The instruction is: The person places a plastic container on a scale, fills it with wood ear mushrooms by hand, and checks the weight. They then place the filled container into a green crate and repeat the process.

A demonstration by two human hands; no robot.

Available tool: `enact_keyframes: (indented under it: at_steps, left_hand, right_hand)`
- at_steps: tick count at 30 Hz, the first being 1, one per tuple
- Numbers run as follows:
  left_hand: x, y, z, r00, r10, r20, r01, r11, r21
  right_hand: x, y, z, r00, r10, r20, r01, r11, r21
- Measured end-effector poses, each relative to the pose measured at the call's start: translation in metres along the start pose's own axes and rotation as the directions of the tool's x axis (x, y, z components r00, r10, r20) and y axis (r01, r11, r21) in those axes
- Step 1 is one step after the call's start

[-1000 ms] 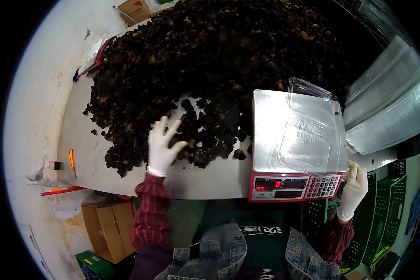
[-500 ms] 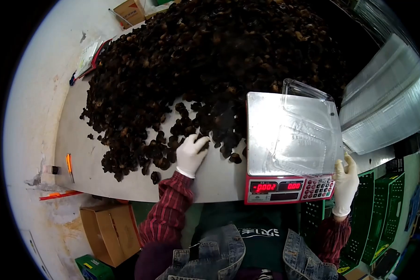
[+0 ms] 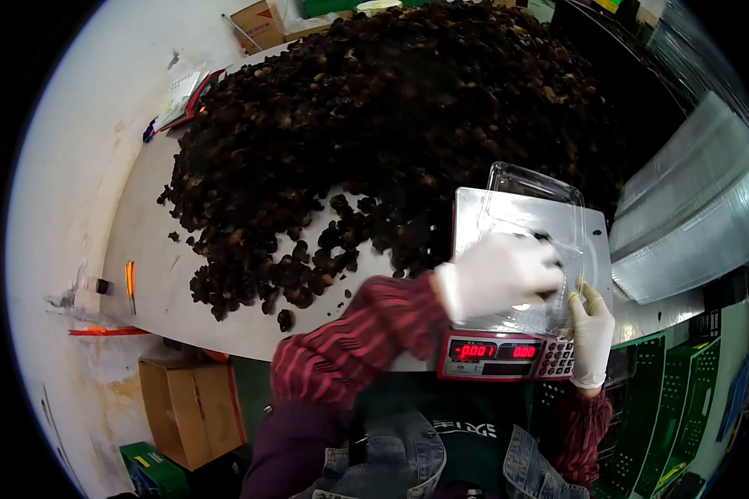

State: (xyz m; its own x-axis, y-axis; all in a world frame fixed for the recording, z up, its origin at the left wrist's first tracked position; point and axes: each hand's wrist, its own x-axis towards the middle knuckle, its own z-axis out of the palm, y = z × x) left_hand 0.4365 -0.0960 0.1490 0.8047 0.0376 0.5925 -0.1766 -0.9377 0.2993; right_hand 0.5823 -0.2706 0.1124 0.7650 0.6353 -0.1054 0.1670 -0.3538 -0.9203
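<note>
My left hand [image 3: 503, 279], in a white glove, is over the weighing scale [image 3: 468, 220] and smeared by motion. Dark pieces of wood ear mushroom show at its closed fingers. Under it, a clear plastic box [image 3: 534, 185] with its lid folded back rests on the metal plate; the hand hides much of it. With thumb and fingers, my gloved right hand [image 3: 591, 333] pinches the box's near right edge. The red display [image 3: 474, 352] reads about -0.001. Beyond the scale and to its left lies a large heap of wood ear mushrooms [image 3: 374, 108].
Stacked clear plastic boxes [image 3: 691, 208] lean at the right of the table. An orange-handled tool [image 3: 131, 283] lies near the left edge, papers [image 3: 179, 100] further back. Below are a cardboard box [image 3: 191, 412] and green crates [image 3: 682, 399].
My left hand has moved right from the loose mushrooms to above the box, carrying dark pieces. My right hand has closed on the box's edge. The display went from -0.002 to about -0.001.
</note>
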Motion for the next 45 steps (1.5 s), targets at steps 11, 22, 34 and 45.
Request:
enact_keyframes:
  at_steps: [11,22,34,45]
  left_hand:
    - [-0.002,-0.002,-0.011,0.992,-0.061,-0.112,0.018,0.938,-0.345]
    - [-0.158,-0.054,0.030,0.838,-0.541,0.073,0.489,0.804,0.338]
    - [-0.185,-0.091,0.005,0.625,-0.712,-0.319,0.696,0.694,-0.184]
    - [-0.002,0.009,-0.001,0.991,-0.133,0.020,0.134,0.991,-0.012]
  right_hand:
    - [0.000,-0.009,0.001,0.994,0.080,0.069,-0.092,0.977,0.193]
    - [-0.004,0.010,-0.006,0.997,-0.004,-0.075,0.007,0.999,0.049]
    - [-0.001,-0.002,-0.007,0.902,-0.406,-0.146,0.369,0.901,-0.229]
    - [0.008,0.001,0.002,0.884,-0.458,-0.090,0.418,0.863,-0.284]
